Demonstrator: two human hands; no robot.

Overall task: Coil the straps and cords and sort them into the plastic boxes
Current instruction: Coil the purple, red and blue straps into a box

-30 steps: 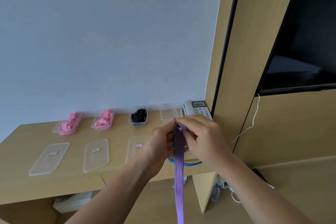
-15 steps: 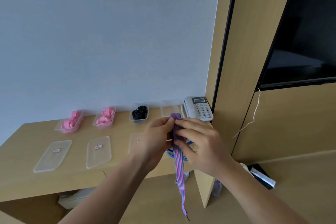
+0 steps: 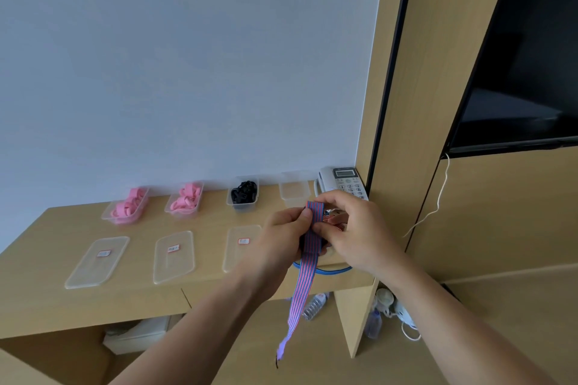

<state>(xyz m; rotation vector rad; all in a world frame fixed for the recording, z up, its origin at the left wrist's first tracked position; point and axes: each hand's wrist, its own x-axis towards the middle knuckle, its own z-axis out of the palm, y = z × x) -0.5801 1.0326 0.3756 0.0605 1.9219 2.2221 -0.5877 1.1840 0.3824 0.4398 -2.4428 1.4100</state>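
Both hands hold a pink-and-blue striped strap [image 3: 302, 284] above the desk's right end. My left hand [image 3: 286, 233] pinches the wound part from the left, and my right hand [image 3: 353, 228] grips it from the right. The loose tail hangs down past the desk edge, its tip frayed. Along the wall stand four clear plastic boxes: two with pink coils [image 3: 127, 208] [image 3: 186, 201], one with black cord [image 3: 243, 192], and an empty box [image 3: 294, 189]. A blue cord [image 3: 331, 272] lies on the desk under my hands.
Three clear lids with labels [image 3: 98, 261] [image 3: 174, 256] [image 3: 240, 245] lie in a row on the wooden desk [image 3: 47, 300]. A white phone [image 3: 342, 183] sits at the back right corner. Bottles [image 3: 314, 306] and cables lie on the floor below. A dark screen [image 3: 525, 66] hangs on the right wall.
The hanging tail has grown shorter as more strap is wound round the coil in my hands. Its frayed end has risen into view. Both hands stay above the desk's right end.
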